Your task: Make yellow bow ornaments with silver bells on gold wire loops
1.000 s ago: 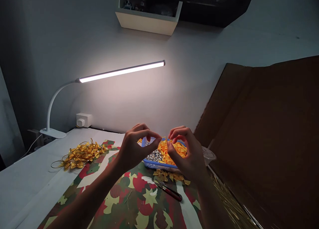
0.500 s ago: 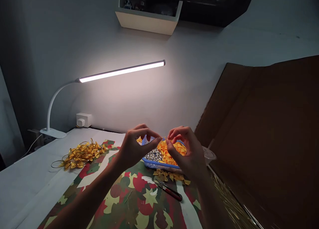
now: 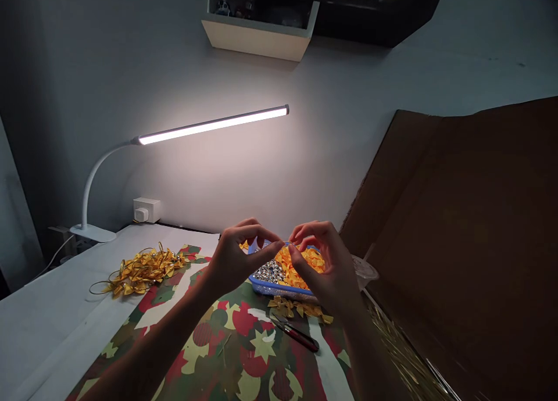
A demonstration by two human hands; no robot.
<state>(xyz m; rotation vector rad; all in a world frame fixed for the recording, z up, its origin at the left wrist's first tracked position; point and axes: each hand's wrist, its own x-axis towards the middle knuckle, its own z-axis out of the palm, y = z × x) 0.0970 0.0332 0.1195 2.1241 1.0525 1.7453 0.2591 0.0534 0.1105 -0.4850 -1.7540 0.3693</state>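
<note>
Both hands are raised over the centre of the lower frame, palms facing each other. Left hand [image 3: 242,260]: fingers curled, thumb and forefinger reaching right. Right hand [image 3: 326,267]: fingers curled, reaching left. The fingertips [image 3: 275,246] of the two hands nearly meet just above the far edge of a blue plastic tray [image 3: 279,287]. Each hand appears to be pinching, but anything held is too small to tell.

The tray sits directly below and between the hands. It holds silver beads [image 3: 268,271] on its left side and a heap of orange-yellow ribbon pieces [image 3: 300,267] on its right.

Small gold ribbon bows [image 3: 296,308] lie just in front of the tray, with red-handled snips [image 3: 296,335] nearby. All rest on a red, green and cream patterned sheet [image 3: 244,354]. A tangled pile of gold ribbon bows on wire [image 3: 143,270] lies to the left, well apart from the hands. A white clamp lamp [image 3: 209,125] shines at upper left. A brown cardboard sheet [image 3: 457,215] stands at right.
</note>
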